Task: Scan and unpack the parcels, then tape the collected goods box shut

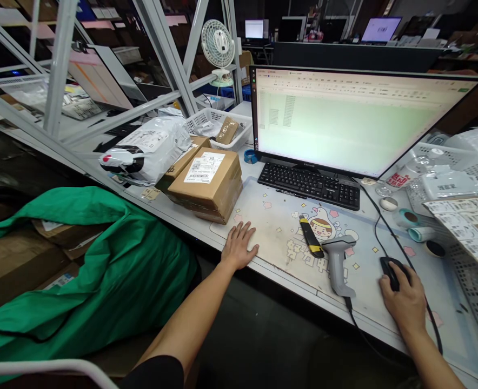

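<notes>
My left hand (239,247) lies flat with fingers spread on the front edge of the printed desk mat (271,237), just below a taped cardboard box (208,186) with a white label. At the right, my right hand (407,297) is wrapped over a black computer mouse (391,272). Between the hands rest a yellow and black box cutter (311,237) and a grey barcode scanner (338,265), its cable running off the desk's front. Behind them is a black keyboard (309,185) under a large monitor (356,124) that shows a spreadsheet.
A white plastic parcel (150,143) and another box sit at the left, before a white basket (243,132). Below, a green sack (141,270) holds cartons. Tape rolls (421,233), a plastic bottle (405,170) and a label-covered cardboard sheet (466,221) crowd the right side. Metal posts rise at left.
</notes>
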Action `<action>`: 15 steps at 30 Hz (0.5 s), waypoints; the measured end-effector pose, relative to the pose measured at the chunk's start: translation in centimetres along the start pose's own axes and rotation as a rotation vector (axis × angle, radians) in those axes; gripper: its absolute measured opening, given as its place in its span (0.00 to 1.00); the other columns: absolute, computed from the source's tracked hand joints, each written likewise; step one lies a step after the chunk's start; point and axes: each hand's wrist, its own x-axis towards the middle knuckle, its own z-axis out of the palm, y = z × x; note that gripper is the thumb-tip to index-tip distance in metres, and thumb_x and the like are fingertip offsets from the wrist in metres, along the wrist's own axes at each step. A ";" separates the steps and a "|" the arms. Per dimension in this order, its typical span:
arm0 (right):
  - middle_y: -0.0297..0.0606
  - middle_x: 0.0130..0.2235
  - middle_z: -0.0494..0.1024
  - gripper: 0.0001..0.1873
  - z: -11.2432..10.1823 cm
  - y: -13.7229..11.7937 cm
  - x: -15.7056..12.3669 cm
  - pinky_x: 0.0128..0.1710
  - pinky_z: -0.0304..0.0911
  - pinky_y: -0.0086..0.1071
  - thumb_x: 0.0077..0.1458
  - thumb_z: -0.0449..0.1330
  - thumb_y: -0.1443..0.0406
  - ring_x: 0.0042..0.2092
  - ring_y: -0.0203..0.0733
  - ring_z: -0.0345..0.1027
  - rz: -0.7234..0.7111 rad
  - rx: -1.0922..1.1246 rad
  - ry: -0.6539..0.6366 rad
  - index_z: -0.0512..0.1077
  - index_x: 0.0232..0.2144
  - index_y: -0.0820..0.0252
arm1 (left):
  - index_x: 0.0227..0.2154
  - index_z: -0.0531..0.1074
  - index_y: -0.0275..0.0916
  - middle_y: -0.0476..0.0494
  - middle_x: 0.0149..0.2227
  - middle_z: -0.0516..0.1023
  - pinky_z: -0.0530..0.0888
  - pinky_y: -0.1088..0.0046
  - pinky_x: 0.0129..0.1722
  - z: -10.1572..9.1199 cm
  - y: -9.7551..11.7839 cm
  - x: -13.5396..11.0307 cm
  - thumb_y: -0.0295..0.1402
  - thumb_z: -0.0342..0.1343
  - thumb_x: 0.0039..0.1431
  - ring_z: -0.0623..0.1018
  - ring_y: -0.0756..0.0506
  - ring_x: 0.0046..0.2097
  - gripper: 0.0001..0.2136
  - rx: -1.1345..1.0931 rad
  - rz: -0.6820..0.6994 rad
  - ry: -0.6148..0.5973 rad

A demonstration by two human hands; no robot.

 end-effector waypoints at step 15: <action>0.56 0.67 0.70 0.27 0.2 0.4 -0.2 0.64 0.67 0.56 0.65 0.59 0.58 0.64 0.63 0.70 0.003 -0.001 -0.005 0.78 0.61 0.64 | 0.72 0.66 0.43 0.44 0.78 0.57 0.52 0.50 0.78 0.6 -0.3 0.0 0.44 0.53 0.72 0.54 0.35 0.79 0.29 -0.002 0.017 0.044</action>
